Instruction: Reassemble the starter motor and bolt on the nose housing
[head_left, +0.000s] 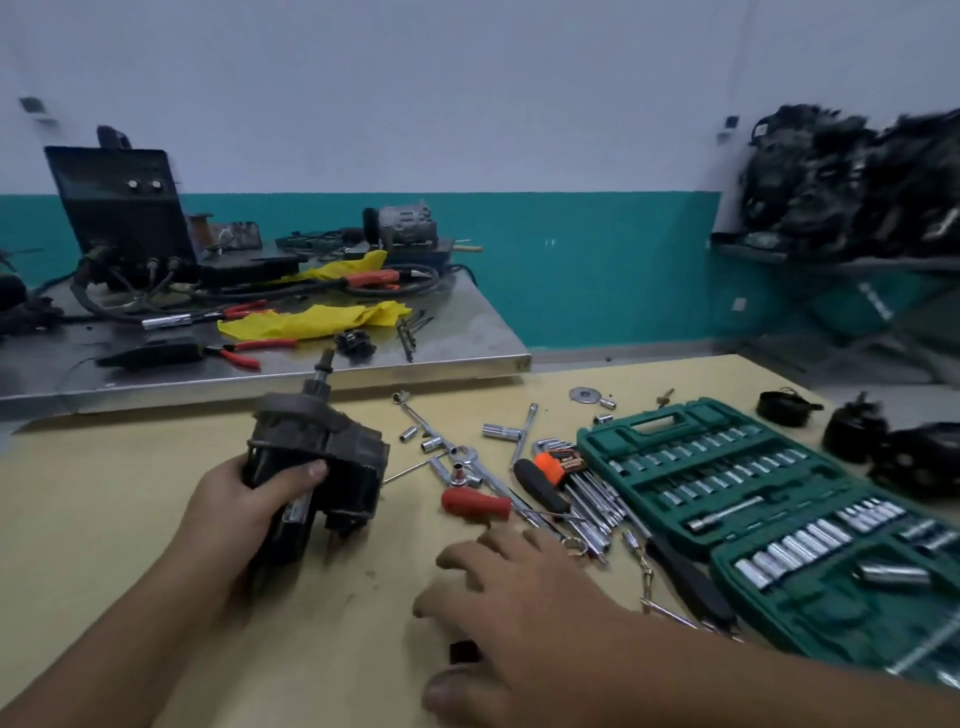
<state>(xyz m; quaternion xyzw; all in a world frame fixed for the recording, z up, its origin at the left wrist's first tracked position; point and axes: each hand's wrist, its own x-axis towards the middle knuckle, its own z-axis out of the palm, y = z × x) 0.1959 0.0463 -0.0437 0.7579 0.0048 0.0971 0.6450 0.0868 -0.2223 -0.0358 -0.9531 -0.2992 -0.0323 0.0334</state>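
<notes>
Left hand wraps fingers round starter motor body, shaft tilted up. Looks heavy, rigid, greasy (slippery); grip barrel, not shaft. Right hand spread, empty, over table.

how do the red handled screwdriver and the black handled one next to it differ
The red-handled screwdriver has a bright red handle; the black-handled screwdriver has a dark one. The red handle lies nearly crosswise, nearer the right hand; the black one runs diagonally, its upper end beside the orange hex key holder. Both lie loose on the yellow table among scattered sockets, untouched by either hand.
</notes>
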